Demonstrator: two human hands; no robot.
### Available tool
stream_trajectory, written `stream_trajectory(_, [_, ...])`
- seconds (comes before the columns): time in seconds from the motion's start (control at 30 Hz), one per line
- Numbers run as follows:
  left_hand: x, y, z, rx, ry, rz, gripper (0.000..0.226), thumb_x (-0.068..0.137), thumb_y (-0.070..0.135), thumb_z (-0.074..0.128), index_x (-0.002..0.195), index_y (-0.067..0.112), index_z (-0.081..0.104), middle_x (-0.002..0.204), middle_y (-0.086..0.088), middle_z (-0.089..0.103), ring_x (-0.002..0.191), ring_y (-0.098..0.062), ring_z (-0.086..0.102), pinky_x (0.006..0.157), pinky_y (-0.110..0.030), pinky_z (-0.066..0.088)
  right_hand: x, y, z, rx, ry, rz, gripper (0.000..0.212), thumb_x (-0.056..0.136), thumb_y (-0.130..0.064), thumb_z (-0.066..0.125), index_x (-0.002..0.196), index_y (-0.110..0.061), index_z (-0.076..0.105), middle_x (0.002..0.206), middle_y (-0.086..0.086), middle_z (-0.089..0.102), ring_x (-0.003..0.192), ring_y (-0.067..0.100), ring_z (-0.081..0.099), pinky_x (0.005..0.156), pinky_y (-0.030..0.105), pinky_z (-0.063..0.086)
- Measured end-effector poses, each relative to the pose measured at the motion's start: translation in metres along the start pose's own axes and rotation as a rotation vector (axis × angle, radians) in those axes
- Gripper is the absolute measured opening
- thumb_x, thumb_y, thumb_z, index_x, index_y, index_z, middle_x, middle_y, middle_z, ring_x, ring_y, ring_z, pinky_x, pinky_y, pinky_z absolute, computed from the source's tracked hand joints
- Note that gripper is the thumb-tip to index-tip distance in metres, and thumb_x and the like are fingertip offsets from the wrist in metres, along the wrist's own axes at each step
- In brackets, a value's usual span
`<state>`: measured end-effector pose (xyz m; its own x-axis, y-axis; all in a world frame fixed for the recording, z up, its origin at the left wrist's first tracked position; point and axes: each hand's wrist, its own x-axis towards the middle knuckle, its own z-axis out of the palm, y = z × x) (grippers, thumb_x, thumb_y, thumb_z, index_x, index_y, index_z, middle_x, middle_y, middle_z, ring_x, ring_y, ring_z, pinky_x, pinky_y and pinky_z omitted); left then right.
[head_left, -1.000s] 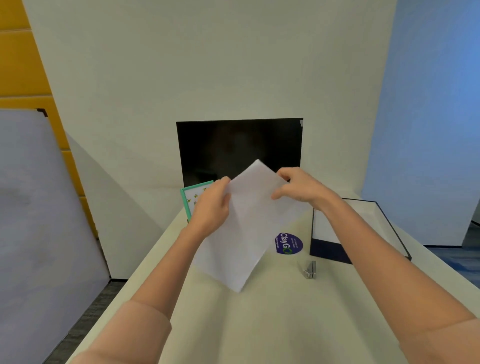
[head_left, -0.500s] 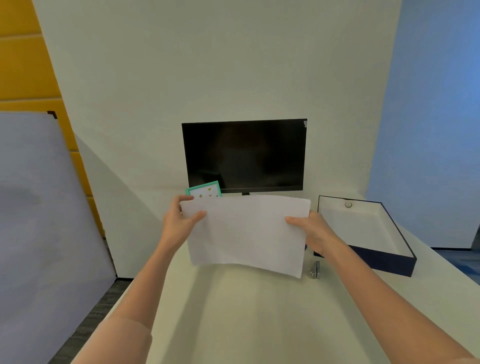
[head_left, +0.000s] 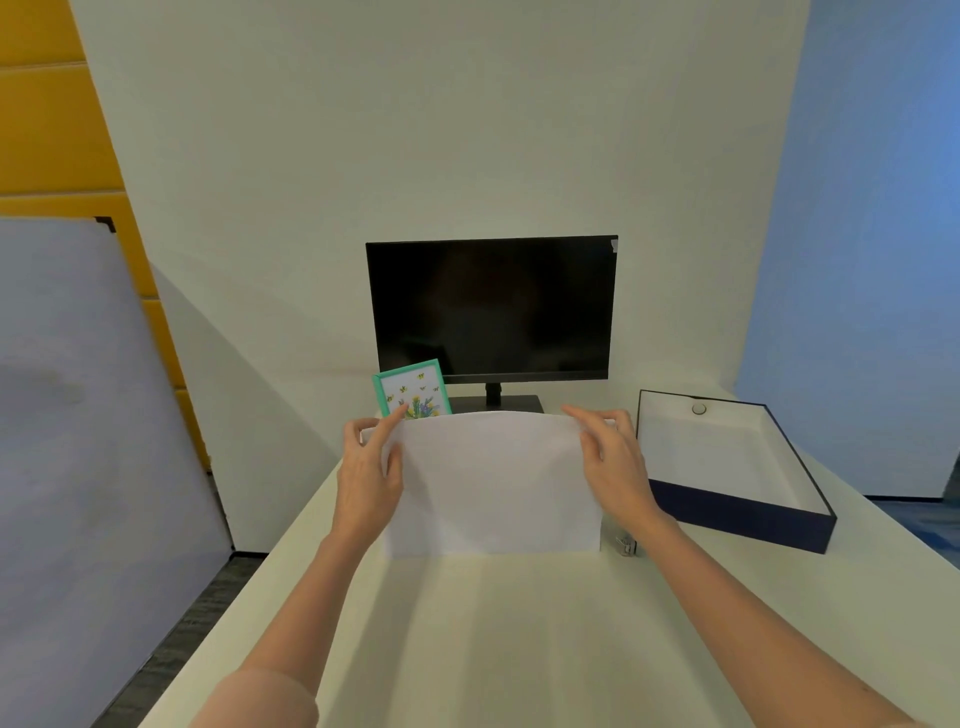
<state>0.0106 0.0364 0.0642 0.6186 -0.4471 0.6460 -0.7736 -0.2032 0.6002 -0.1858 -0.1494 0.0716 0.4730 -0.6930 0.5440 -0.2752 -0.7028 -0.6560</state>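
A white sheet of paper (head_left: 493, 483) stands on its lower edge on the white table (head_left: 493, 623), its top bowed toward me. My left hand (head_left: 369, 478) pinches the sheet's upper left corner between thumb and fingers. My right hand (head_left: 613, 462) pinches the upper right corner the same way. The sheet hides the table surface behind it.
A dark monitor (head_left: 491, 312) stands at the back. A green-framed picture (head_left: 413, 389) leans left of its stand. An open navy box (head_left: 727, 467) with a white inside lies at the right. A small metal clip (head_left: 626, 545) lies by the sheet's lower right corner.
The sheet has turned from a diagonal hold to level and come down until its lower edge touches the table. Both hands have shifted to its top corners. The purple sticker is now hidden.
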Motion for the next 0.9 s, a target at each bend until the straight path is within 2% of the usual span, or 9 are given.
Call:
stream_trajectory(0.13, [0.002,-0.002,0.007,-0.409,0.05,-0.367,0.075,0.093,0.009,0.055,0.152,0.028,0.012,0.122,0.003,0.041,0.098,-0.016,0.05,0.088,-0.03,0.041,0.007,0.0,-0.002,0.11,-0.018,0.094,0.024,0.1,-0.012,0.041,0.111,-0.016,0.061,0.108,0.007,0.047,0.102,0.023,0.053,0.069,0.01,0.039])
stream_trajectory(0.27, [0.0,-0.016,0.011,-0.577,-0.127,-0.574,0.038,0.091,0.013,0.059,0.128,0.018,0.049,0.125,-0.007,0.062,0.105,-0.025,0.061,0.086,-0.036,0.048,0.009,-0.001,-0.007,0.226,-0.061,0.205,0.019,0.1,-0.012,0.041,0.107,-0.018,0.058,0.118,0.007,0.048,0.106,0.025,0.054,0.076,0.026,0.05])
stream_trajectory(0.4, [0.014,0.001,0.0,-0.488,-0.163,-0.456,0.035,0.093,0.015,0.056,0.128,0.017,0.053,0.123,-0.004,0.063,0.113,-0.026,0.061,0.089,-0.038,0.05,0.017,-0.006,-0.019,-0.012,-0.168,0.254,0.021,0.093,-0.006,0.043,0.108,-0.015,0.055,0.118,0.007,0.037,0.115,0.029,0.046,0.09,0.039,0.048])
stream_trajectory(0.53, [0.038,0.046,-0.012,-0.2,-0.202,-0.192,0.046,0.095,0.022,0.054,0.138,0.012,0.044,0.135,-0.004,0.054,0.125,-0.024,0.051,0.103,-0.038,0.043,0.026,-0.031,-0.032,-0.426,-0.458,0.139,0.043,0.081,-0.024,0.063,0.121,-0.026,0.047,0.131,0.004,0.035,0.129,0.028,0.029,0.111,0.057,0.011])
stream_trajectory(0.6, [0.046,0.077,-0.018,-0.105,-0.248,-0.006,0.034,0.096,0.019,0.052,0.129,0.011,0.049,0.123,-0.003,0.058,0.114,-0.02,0.055,0.091,-0.03,0.043,0.03,-0.052,-0.035,-0.292,-0.491,0.044,0.042,0.081,-0.031,0.065,0.12,-0.026,0.048,0.128,0.001,0.048,0.125,0.027,0.041,0.113,0.06,0.014])
stream_trajectory(0.67, [0.051,0.104,-0.02,-0.006,-0.28,0.186,0.012,0.095,0.017,0.053,0.106,0.015,0.051,0.101,-0.001,0.059,0.098,-0.023,0.059,0.079,-0.028,0.041,0.032,-0.072,-0.036,0.026,-0.45,0.032,0.035,0.082,-0.028,0.065,0.115,-0.022,0.053,0.116,0.0,0.061,0.109,0.023,0.058,0.103,0.056,0.04])
stream_trajectory(0.73, [0.055,0.116,-0.02,0.087,-0.264,0.292,0.01,0.093,0.019,0.055,0.096,0.017,0.047,0.091,0.002,0.055,0.09,-0.026,0.059,0.076,-0.032,0.042,0.033,-0.086,-0.036,0.229,-0.363,0.068,0.028,0.084,-0.021,0.063,0.111,-0.018,0.06,0.107,0.002,0.066,0.097,0.021,0.064,0.089,0.046,0.054])
stream_trajectory(0.8, [0.06,0.116,-0.025,0.222,-0.141,0.284,0.018,0.09,0.029,0.057,0.099,0.017,0.048,0.09,0.002,0.06,0.089,-0.028,0.061,0.08,-0.038,0.043,0.033,-0.087,-0.036,0.306,-0.284,0.104,0.025,0.087,-0.018,0.061,0.111,-0.016,0.062,0.107,0.002,0.066,0.096,0.02,0.065,0.081,0.037,0.056])
stream_trajectory(0.9, [0.064,0.097,-0.041,0.382,0.128,0.097,0.033,0.085,0.046,0.058,0.102,0.019,0.053,0.091,0.0,0.067,0.091,-0.028,0.063,0.084,-0.038,0.039,0.03,-0.074,-0.041,0.518,-0.213,0.196,0.029,0.089,-0.011,0.059,0.118,-0.013,0.06,0.111,0.004,0.065,0.097,0.021,0.063,0.076,0.029,0.053])
